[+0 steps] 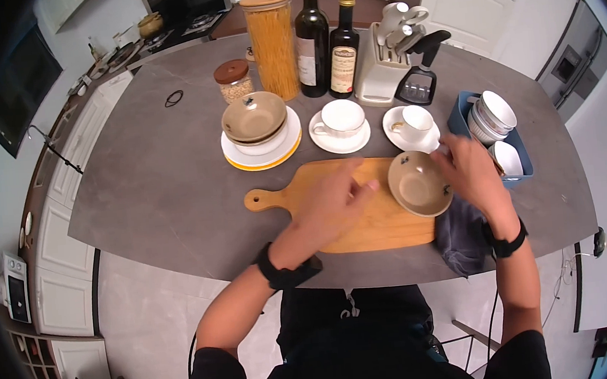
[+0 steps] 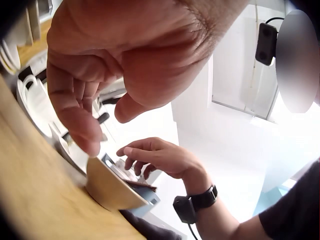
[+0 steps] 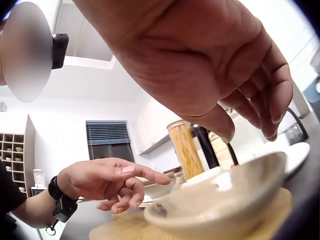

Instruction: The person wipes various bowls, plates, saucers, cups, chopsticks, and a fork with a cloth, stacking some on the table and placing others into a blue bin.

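A tan bowl with small dark motifs (image 1: pixel 420 185) sits upright on the right part of the wooden cutting board (image 1: pixel 381 232). My right hand (image 1: pixel 474 173) hovers just past the bowl's right rim, its fingers loosely bent and holding nothing. In the right wrist view a gap shows between those fingertips (image 3: pixel 272 131) and the bowl. Over the middle of the board, left of the bowl, is my left hand (image 1: pixel 329 207), slightly blurred, thumb and fingers apart with nothing between them. A dark grey cloth (image 1: pixel 461 236) lies by the board's right end, below my right hand.
Behind the board stand stacked plates (image 1: pixel 230 153) topped by another tan bowl (image 1: pixel 254 117), and two white cups (image 1: pixel 344 117) on saucers. A blue basket (image 1: pixel 520 161) of bowls is at right. Farther back are a pasta jar (image 1: pixel 273 50), two bottles (image 1: pixel 312 35) and a knife block (image 1: pixel 380 72).
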A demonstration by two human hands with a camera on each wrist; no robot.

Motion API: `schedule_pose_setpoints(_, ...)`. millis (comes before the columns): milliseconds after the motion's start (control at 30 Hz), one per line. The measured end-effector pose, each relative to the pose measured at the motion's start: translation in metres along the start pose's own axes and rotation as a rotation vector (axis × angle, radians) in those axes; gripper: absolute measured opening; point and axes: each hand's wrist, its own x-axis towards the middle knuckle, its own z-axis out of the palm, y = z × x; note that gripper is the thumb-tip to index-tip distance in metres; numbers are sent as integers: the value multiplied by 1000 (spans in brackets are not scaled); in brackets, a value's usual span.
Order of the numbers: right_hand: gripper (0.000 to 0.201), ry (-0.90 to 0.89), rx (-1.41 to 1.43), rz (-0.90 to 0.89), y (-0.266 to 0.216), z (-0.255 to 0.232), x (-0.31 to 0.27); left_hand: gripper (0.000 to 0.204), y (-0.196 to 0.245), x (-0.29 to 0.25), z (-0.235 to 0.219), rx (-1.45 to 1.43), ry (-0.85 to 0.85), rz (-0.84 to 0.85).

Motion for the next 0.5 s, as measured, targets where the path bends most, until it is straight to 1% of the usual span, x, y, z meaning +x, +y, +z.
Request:
schedule_pose_setpoints(67,30,-49,98,138,22,16,-27,48,4,7,29,-34,-122,-58)
schedule_pose_setpoints(100,30,-44,98,147,25,19,-37,48,8,11,35,-33,-130,-51)
schedule_pose_setpoints(167,31,-136,307,212,27,23,-48,50,18,18,42,-262,-258,-264)
schedule_pose_setpoints(200,30,-174,382,249,28,25,-50,50,17,22,49,-254,-253,-266)
schedule_pose_setpoints(233,30,-175,393,238,27,26,-51,48,16,24,56,-366,-268,-285)
schedule_pose_setpoints(267,30,-193,536,313,24,24,-52,45,13,24,58,-478,-275,-304)
schedule_pose_setpoints(300,30,-212,678,386,21,21,-50,45,10,21,56,-467,-257,-309)
schedule_pose_setpoints(367,31,-184,703,358,11,13,-41,49,18,15,45,-562,-190,-186)
schedule_pose_setpoints(400,32,-151,746,296,3,8,-32,49,21,13,34,-555,-182,-188)
schedule_pose_setpoints(433,33,-117,788,239,-7,2,-22,48,26,10,16,-499,-80,-167)
schedule_pose_setpoints(500,40,-180,868,209,-38,-10,5,44,31,6,-18,-380,128,-143)
